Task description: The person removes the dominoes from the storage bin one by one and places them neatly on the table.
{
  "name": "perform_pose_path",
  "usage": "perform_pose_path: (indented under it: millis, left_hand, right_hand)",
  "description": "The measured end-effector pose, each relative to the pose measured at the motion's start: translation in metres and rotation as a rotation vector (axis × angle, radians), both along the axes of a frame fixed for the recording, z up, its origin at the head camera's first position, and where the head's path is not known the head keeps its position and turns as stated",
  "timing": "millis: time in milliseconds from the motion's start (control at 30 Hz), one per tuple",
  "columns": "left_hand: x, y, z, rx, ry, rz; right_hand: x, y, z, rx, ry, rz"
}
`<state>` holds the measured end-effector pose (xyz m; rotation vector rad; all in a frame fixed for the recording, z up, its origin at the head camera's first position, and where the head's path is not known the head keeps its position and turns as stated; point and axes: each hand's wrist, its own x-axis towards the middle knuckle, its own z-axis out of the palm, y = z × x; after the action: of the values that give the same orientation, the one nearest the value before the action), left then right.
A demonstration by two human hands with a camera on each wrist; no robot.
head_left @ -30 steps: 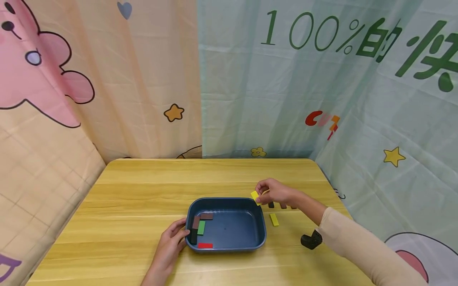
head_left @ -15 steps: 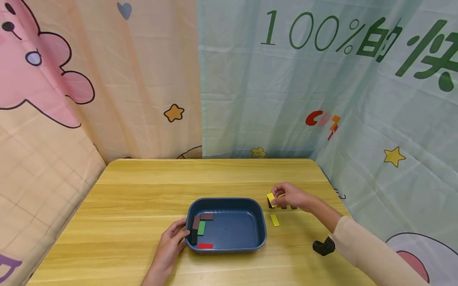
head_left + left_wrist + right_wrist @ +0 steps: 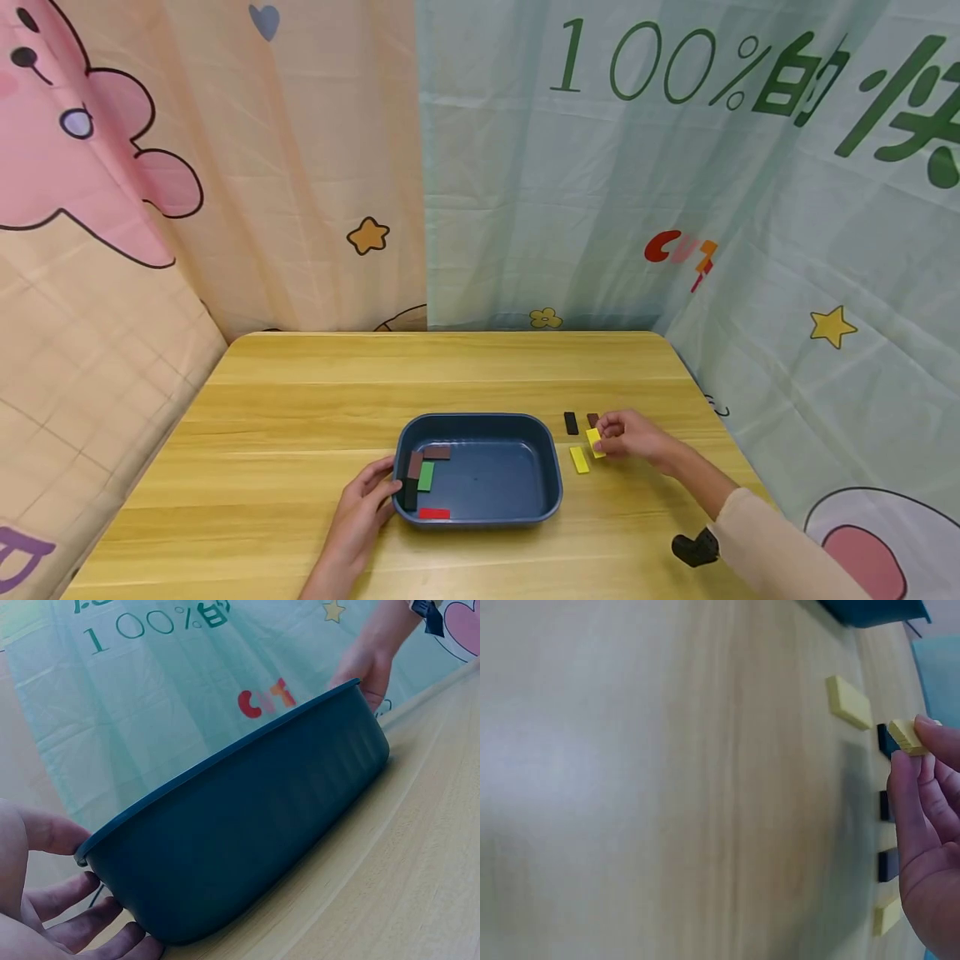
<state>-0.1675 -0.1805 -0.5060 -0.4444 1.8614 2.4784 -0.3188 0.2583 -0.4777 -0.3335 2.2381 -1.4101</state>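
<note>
My left hand [image 3: 362, 512] holds the left end of a dark blue plastic tub [image 3: 480, 523], thumb at the rim and fingers against the outer wall in the left wrist view. Inside lie a green block [image 3: 426, 477], a red block [image 3: 434, 514], a black block [image 3: 410, 494] and two brown blocks [image 3: 437, 453], all toward the left side. Right of the tub, my right hand [image 3: 633, 435] pinches a yellow block [image 3: 906, 738] between thumb and fingertips, above the table. A second yellow block [image 3: 578, 460] lies on the tabletop near the tub.
Beyond the right hand sit a black block [image 3: 571, 423] and a partly covered brown block [image 3: 592, 419]. The right wrist view shows another yellow block [image 3: 887, 915] farther along that row. A black device [image 3: 695, 548] sits by the right sleeve. Printed curtains [image 3: 510, 208] enclose the wooden table [image 3: 337, 375].
My right hand has moved rightward, away from the tub's right rim, carrying the yellow block, and is now lower in view. The left hand keeps its hold on the tub.
</note>
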Motion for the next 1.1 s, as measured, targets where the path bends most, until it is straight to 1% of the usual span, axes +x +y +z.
perform_pose_path:
  millis: [167,300,367,433,533,733,900,1100]
  left_hand:
    - [0.0,0.001,0.001,-0.001,0.0,0.001]
    - [0.0,0.001,0.001,-0.001,0.001,-0.002]
    - [0.0,0.0,0.0,0.0,0.003,-0.004]
    - [0.0,0.0,0.0,-0.003,0.003,-0.004]
    - [0.0,-0.001,-0.001,-0.004,0.001,-0.002]
    - [0.0,-0.001,0.0,-0.006,-0.001,-0.006]
    - [0.0,-0.002,0.0,-0.012,0.002,-0.004]
    - [-0.001,-0.002,-0.001,-0.014,-0.005,-0.01]
  right_hand:
    - [0.006,0.009,-0.013,-0.003,-0.022,-0.045]
    - [0.009,0.012,-0.018,-0.024,-0.05,-0.074]
    - [0.009,0.011,-0.018,-0.015,-0.052,-0.081]
    - [0.01,0.009,-0.017,0.015,-0.037,-0.085]
    - [0.011,0.004,-0.016,0.09,0.005,-0.1]
    - [0.015,-0.005,-0.016,0.213,0.053,-0.225]
    - [0.021,-0.008,-0.013,0.258,0.083,-0.278]
    - [0.025,-0.011,-0.008,0.306,0.101,-0.298]
